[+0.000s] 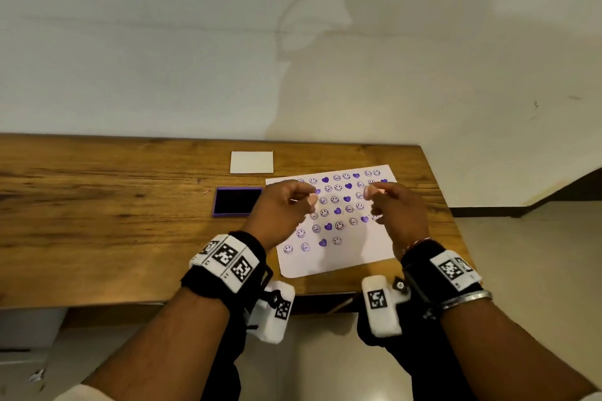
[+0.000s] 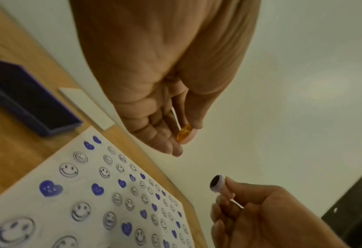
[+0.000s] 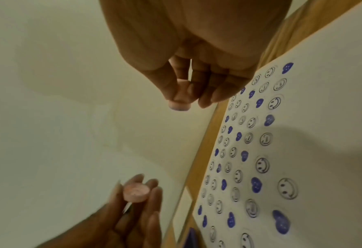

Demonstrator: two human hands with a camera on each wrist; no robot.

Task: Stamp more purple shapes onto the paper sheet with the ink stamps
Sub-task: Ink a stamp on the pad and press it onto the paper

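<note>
**Inspector:** Starting at your left: the ink pad (image 1: 237, 201) lies open on the counter (image 1: 97, 221), just beside the left edge of the paper sheet (image 1: 335, 257), with a white card (image 1: 251, 162) behind it. Your left hand (image 1: 280, 212) hovers above the sheet's left margin, fingers curled round a small round stamp (image 2: 184, 133), its thin stem running back into the palm.

**Operator:** And the other side?

**Inspector:** Your right hand (image 1: 395, 215) hangs over the sheet's right margin, pinching a second round stamp (image 2: 217, 184) the same way. In the left wrist view its face looks dark, so I judge it inked. Neither stamp touches the paper.

**Operator:** Where does the next print go?

**Inspector:** The rows of smileys and hearts fill the far and middle part. The bare paper lies toward you, below both hands, widest at the near right corner. Your right hand is the nearer to it. The pad is nearer your left, should that stamp need ink; I cannot tell.
</note>
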